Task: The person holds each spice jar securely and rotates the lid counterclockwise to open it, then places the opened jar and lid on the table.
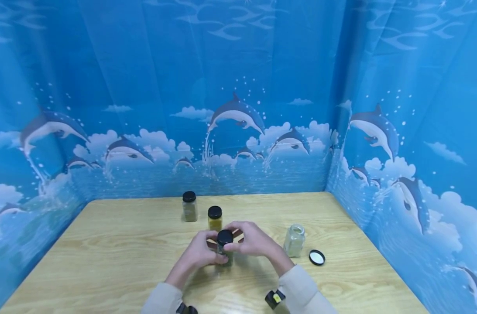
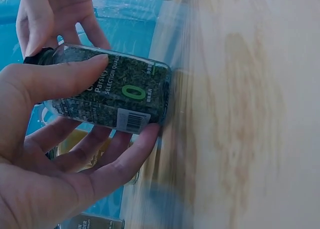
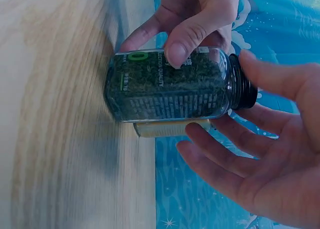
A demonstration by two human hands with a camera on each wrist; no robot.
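A dolphin-print curtain (image 1: 183, 65) hung behind the wood-grain table (image 1: 116, 257). Before the yellow-filled jar (image 1: 215, 222), I noted an upright glass parsley jar (image 3: 165, 91): dark green flakes (image 3: 202, 81), white lettering (image 3: 172, 104), barcode (image 2: 134, 120). The curled left hand (image 1: 199, 252) gripped its body; the right hand (image 1: 254, 240) pinched its black lid (image 1: 224, 237).

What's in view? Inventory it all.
Parsley jar: 1, green, black-lidded, front centre
Yellow spice jar: 1, black-lidded, behind parsley jar
Brownish spice jar: 1, black-lidded, farthest back
Open glass jar: 1, pale, right side
Loose lid: 1, black and white, beside that jar
Table: 1, pale wooden, under the jars
Dolphin backdrop: count unclear, blue, behind and beside table
Wrist cameras: 2, black, at the wrists
Sleeves: 2, pale, on forearms
Left hand: 1, bare, on parsley jar
Right hand: 1, bare, at its lid
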